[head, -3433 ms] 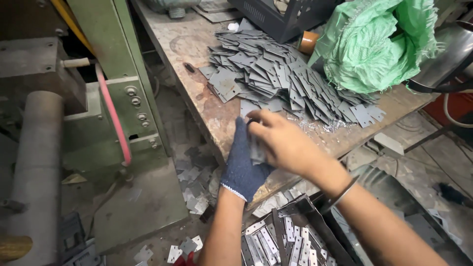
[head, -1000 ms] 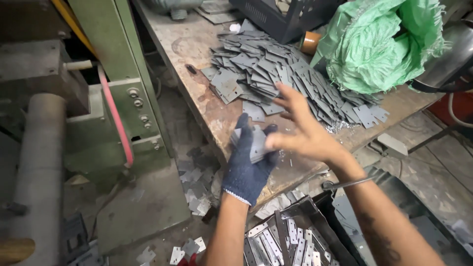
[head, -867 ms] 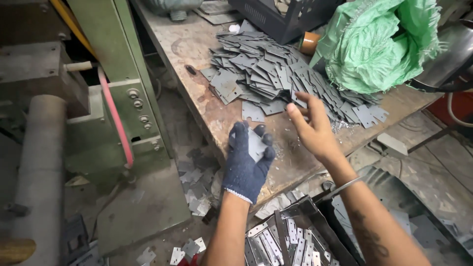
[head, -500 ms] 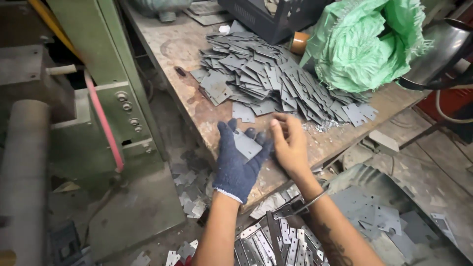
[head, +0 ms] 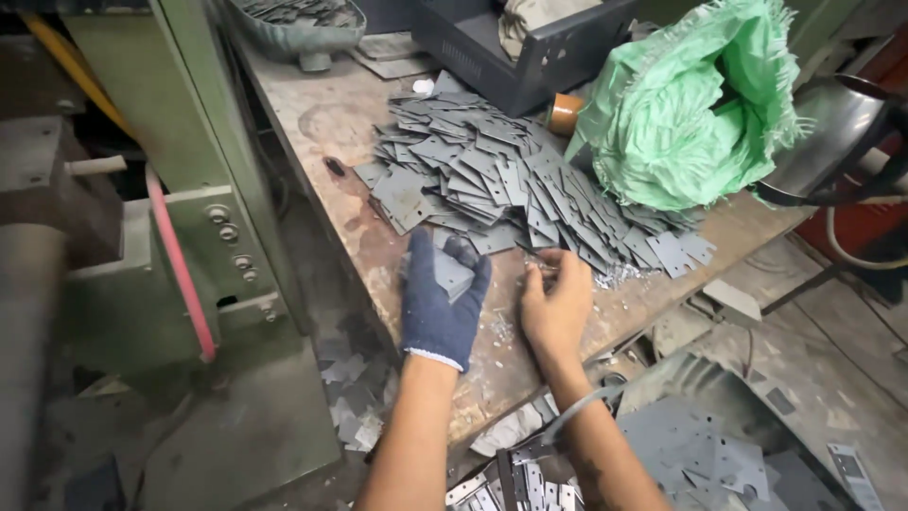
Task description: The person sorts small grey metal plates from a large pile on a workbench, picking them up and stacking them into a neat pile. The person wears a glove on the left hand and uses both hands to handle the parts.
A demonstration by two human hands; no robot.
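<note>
My left hand (head: 440,303) wears a dark blue knit glove and holds a small stack of flat grey metal plates (head: 452,273) against its palm, above the near part of the rusty workbench (head: 345,180). My right hand (head: 556,301) is bare, with a thin bangle on the wrist. It rests on the bench just right of the left hand, and its fingertips pinch a plate at the near edge of a big heap of grey metal plates (head: 511,185).
A green woven sack (head: 695,114) sits at the bench's right. A dark box (head: 515,43) and a metal tray (head: 293,19) stand at the back. A green machine with a red hose (head: 175,274) is on the left. A crate of plates (head: 515,478) lies below.
My right hand went from the stack in my left hand out to the heap, came back to the stack, and now reaches the heap's near edge again. The view shifted.
</note>
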